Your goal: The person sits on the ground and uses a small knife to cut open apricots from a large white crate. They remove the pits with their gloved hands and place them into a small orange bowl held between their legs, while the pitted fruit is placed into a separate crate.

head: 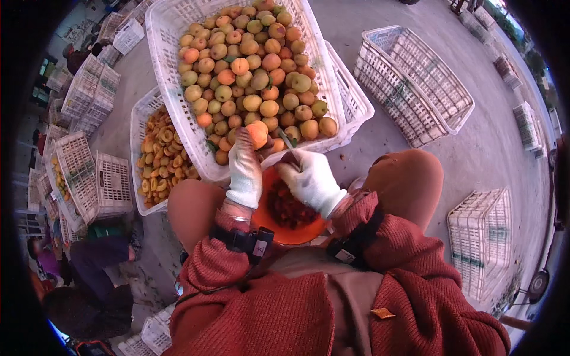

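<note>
My left hand (245, 171), in a white knit glove with stained fingertips, holds an orange apricot (257, 135) at the near edge of a white plastic crate (331, 100) full of whole apricots. Beside it my right hand (309, 180), gloved the same way, grips a small knife (287, 139) whose blade points up towards the crate. Below both hands, between the knees, an orange plastic bowl (307, 233) holds dark reddish pits (291, 211). Left of the full crate, a second white crate (138, 133) contains halved apricots (164, 155).
Another white crate (363, 111) lies beneath the full one. Empty crates stand at the right (414, 84) and lower right (481, 244). Stacked crates (91, 91) line the left side. A person in dark trousers (95, 258) is at lower left.
</note>
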The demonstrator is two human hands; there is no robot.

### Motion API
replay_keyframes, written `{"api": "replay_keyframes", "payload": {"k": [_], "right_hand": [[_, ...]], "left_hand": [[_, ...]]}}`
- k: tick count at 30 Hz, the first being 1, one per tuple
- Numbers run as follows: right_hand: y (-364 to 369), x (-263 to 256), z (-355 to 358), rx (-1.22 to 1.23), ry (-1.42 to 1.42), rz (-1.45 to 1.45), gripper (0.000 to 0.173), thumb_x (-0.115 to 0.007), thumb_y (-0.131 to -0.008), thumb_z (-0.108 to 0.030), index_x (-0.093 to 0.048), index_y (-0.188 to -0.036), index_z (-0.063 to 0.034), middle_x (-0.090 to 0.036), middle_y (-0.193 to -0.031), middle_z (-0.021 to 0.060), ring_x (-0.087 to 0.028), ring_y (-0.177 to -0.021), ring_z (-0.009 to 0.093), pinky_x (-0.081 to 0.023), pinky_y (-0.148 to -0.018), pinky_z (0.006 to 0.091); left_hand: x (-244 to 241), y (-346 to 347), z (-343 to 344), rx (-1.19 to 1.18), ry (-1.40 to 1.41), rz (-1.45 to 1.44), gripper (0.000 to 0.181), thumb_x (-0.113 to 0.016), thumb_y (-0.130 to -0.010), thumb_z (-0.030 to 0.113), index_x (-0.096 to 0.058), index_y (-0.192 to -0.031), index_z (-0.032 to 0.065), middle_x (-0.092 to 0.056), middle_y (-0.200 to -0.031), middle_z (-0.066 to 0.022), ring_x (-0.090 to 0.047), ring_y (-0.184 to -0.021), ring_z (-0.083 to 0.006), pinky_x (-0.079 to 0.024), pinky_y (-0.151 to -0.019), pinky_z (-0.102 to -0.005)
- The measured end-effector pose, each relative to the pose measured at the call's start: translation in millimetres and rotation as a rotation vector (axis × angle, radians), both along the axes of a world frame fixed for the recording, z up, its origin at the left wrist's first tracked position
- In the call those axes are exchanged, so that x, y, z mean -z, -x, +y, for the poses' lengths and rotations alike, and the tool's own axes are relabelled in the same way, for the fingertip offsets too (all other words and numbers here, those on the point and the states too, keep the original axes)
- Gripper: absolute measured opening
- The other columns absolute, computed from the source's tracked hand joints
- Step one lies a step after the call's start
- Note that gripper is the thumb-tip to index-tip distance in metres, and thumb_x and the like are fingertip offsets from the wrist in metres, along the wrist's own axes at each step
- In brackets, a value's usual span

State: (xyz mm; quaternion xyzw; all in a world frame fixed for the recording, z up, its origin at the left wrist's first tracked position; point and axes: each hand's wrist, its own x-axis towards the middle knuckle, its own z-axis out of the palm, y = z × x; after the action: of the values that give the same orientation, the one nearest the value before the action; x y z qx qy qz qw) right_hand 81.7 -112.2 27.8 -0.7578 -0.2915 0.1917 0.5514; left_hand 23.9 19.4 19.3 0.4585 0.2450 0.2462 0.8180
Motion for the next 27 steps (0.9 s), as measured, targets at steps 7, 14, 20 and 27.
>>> {"api": "replay_keyframes", "payload": {"k": [7,14,20,27], "right_hand": [[-8.3,1.3,18.3,0.231,-0.483,0.382,0.027,-0.062,-0.096,-0.026,-0.067,-0.096,0.0,-0.062,-0.075,-0.0015,-0.053,-0.062,0.006,-0.043,-0.057,0.0238],[-10.7,9.5,19.1,0.262,-0.262,-0.109,0.028,-0.061,-0.096,-0.024,-0.065,-0.082,-0.0007,-0.06,-0.07,-0.001,-0.049,-0.064,0.006,-0.043,-0.057,0.0273],[-27.4,1.2,15.4,0.312,-0.486,0.33,0.028,-0.059,-0.097,-0.024,-0.069,-0.084,-0.0002,-0.062,-0.069,-0.0001,-0.053,-0.061,0.008,-0.043,-0.054,0.0251],[-33.7,2.2,13.3,0.311,-0.518,0.688,0.034,-0.058,-0.096,-0.031,-0.064,-0.107,0.0007,-0.066,-0.084,0.0045,-0.061,-0.07,0.013,-0.05,-0.063,0.0272]], "left_hand": [[4.3,4.6,-15.0,0.063,-1.49,0.179,0.048,-0.044,-0.103,0.04,-0.061,-0.097,-0.0039,-0.065,-0.088,-0.0208,-0.064,-0.084,-0.0384,-0.049,-0.074,-0.0448],[27.2,0.6,-33.2,0.082,-0.252,0.091,0.039,-0.052,-0.1,0.044,-0.062,-0.102,0.0058,-0.067,-0.096,-0.0146,-0.065,-0.091,-0.0275,-0.048,-0.078,-0.0348],[-14.8,-3.7,-30.7,0.248,0.599,0.096,0.045,-0.051,-0.094,0.061,-0.061,-0.099,0.0168,-0.057,-0.074,0.003,-0.054,-0.065,-0.0166,-0.049,-0.071,-0.0347],[7.2,1.4,-8.6,0.331,0.651,-0.024,0.043,-0.057,-0.091,0.059,-0.058,-0.091,0.0165,-0.05,-0.063,0.0044,-0.048,-0.058,-0.0154,-0.049,-0.07,-0.0361]]}}
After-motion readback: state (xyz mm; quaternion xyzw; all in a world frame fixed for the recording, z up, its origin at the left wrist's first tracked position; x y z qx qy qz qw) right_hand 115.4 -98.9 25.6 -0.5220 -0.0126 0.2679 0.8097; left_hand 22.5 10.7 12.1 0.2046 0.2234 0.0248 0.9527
